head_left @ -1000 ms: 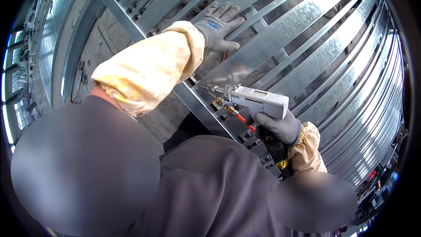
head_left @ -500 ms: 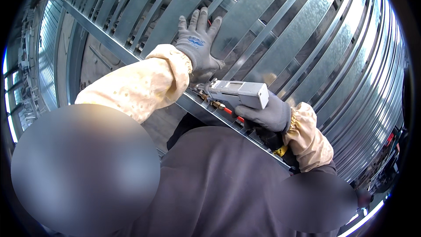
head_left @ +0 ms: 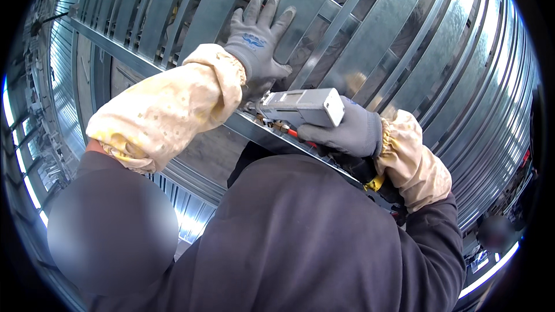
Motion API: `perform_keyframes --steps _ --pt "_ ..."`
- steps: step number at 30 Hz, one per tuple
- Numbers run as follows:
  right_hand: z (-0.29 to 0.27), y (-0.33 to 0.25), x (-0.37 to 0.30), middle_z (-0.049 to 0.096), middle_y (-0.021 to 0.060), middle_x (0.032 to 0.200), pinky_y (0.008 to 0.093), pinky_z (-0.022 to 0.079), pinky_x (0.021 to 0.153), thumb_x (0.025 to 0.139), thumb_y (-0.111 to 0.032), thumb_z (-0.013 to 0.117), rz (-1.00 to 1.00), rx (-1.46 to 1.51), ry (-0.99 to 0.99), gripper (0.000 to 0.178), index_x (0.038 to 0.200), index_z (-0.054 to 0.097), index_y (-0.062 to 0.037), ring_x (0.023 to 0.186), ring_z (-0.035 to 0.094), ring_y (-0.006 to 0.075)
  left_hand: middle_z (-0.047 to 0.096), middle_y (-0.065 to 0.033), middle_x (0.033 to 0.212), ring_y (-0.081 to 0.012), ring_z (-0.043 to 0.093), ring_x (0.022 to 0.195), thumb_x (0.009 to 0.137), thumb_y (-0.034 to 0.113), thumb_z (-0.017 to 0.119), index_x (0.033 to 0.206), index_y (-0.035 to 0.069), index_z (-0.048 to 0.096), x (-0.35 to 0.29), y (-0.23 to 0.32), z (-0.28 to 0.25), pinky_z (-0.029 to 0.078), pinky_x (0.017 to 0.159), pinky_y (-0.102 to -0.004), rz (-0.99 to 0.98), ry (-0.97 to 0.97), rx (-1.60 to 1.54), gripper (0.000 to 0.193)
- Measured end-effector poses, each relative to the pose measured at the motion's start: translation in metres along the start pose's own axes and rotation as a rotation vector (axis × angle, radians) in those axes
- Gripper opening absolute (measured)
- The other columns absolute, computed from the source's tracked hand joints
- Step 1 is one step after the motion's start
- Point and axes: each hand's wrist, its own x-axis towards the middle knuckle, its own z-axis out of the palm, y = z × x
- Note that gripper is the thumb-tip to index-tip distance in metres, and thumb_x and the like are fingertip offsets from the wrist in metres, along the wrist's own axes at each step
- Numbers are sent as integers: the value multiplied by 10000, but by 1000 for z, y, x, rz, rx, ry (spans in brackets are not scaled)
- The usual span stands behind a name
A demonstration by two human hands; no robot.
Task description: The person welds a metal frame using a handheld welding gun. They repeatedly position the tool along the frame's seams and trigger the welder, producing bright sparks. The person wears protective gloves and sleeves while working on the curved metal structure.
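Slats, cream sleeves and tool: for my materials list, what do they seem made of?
Slats: probably galvanised steel, given their mottled shine. Sleeves: likely matte fabric, since they gather and crease. Tool: smooth grey casing, metal or plastic, unclear which.

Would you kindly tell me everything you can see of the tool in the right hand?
The tool is blocky, light grey and hard-looking, with a recess on its upper face. Its narrow metallic nose points to the person's left, close to the metal edge rail; whether it touches is unclear. Brass-coloured fittings and a stretch of red hose show beside the body. The gloved right hand grips its rear.
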Motion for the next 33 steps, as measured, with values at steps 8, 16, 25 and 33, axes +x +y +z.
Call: perform_keyframes --steps 8,16,25,33 --pt "-1 7 18 684 34 866 265 525 619 900 -327 698 -67 50 22 430 1219 617 -49 672 608 81 211 -78 1634 -338 174 1505 582 877 615 1565 225 255 17 -45 8 124 1217 -546 341 170 144 1233" --pt "-6 1 35 683 20 888 255 512 633 901 -302 690 46 104 -36 414 1229 621 -59 697 582 60 258 -72 1623 -322 202 1500 610 917 524 1557 235 294 30 -71 24 101 1225 -549 532 297 65 1190" --pt "-4 -5 35 686 25 918 259 523 654 917 -302 674 129 127 -55 433 1267 608 -56 744 599 80 283 -61 1614 -326 249 1476 648 805 637 1544 244 338 35 -72 30 141 1204 -575 580 375 -46 1099" --pt "-3 -18 33 686 22 921 255 514 641 943 -314 656 106 102 -86 421 1263 610 -44 737 592 71 325 -64 1594 -318 297 1450 627 775 655 1524 235 373 36 -74 32 170 1188 -577 596 419 -89 1084"
